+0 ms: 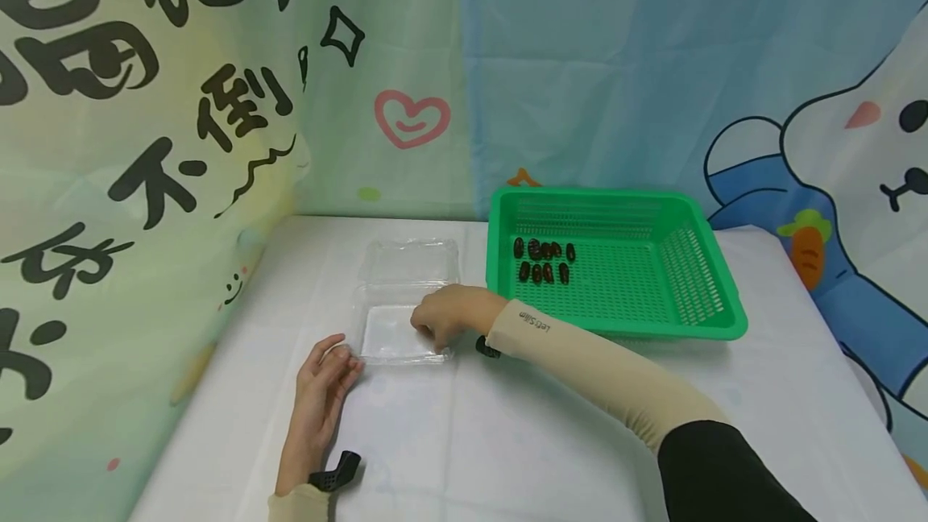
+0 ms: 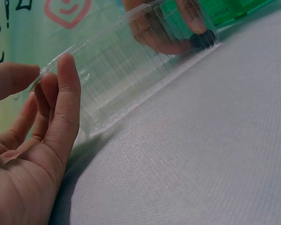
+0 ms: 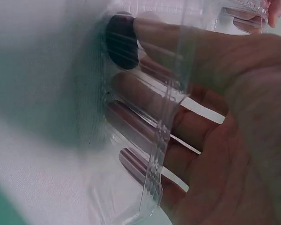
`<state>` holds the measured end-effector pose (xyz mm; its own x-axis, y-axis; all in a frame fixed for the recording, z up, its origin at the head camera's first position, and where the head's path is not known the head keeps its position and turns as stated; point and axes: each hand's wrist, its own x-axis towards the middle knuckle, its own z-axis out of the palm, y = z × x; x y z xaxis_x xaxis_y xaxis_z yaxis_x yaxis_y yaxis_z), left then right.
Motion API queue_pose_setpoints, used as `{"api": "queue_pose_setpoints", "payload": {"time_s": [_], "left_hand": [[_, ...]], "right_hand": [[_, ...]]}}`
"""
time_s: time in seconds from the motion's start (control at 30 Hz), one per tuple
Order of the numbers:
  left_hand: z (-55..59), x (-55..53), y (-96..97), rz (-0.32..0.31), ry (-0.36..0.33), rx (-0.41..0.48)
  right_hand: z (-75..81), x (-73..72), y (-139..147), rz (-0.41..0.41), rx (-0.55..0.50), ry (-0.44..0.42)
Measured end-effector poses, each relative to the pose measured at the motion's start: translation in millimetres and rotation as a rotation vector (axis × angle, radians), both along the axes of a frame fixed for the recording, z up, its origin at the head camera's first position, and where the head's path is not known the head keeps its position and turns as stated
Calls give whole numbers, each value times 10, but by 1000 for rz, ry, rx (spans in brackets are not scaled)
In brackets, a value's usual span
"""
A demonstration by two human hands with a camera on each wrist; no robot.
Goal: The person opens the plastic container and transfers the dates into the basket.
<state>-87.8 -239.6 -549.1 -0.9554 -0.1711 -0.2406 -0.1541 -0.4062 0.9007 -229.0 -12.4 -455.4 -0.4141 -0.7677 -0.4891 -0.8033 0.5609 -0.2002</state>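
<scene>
A clear plastic box (image 1: 387, 329) lies on the white-covered table with its hinged lid (image 1: 409, 263) folded back. My left hand (image 1: 322, 393) is at the box's near left corner. In the left wrist view, its thumb and fingers (image 2: 68, 89) pinch the thin rim. Reaching down inside the box is my right hand (image 1: 455, 314). Between its thumb and forefinger it holds a dark oval date (image 3: 122, 41), low by the box's bottom at the right end. Through the clear wall, the other fingers (image 3: 136, 119) show spread inside.
A green perforated basket (image 1: 656, 330) stands right of the box, behind my right forearm. Several dark brown dates (image 1: 535, 250) lie in two rows on its left side. A printed curtain (image 1: 580, 87) hangs along the table's back and left.
</scene>
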Motion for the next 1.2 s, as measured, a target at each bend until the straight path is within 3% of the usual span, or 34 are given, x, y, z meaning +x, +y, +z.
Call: {"api": "queue_pose_setpoints", "payload": {"time_s": [0.37, 0.7, 1.2], "left_hand": [[-3, -11, 15, 1, 9, 20], [12, -14, 8, 2, -34, 5], [12, 7, 13, 5, 11, 14]], "right_hand": [[-20, 6, -5, -9, -37, -81], [-91, -62, 21, 30, -183, -206], [-45, -165, 89, -47, -384, -447]]}}
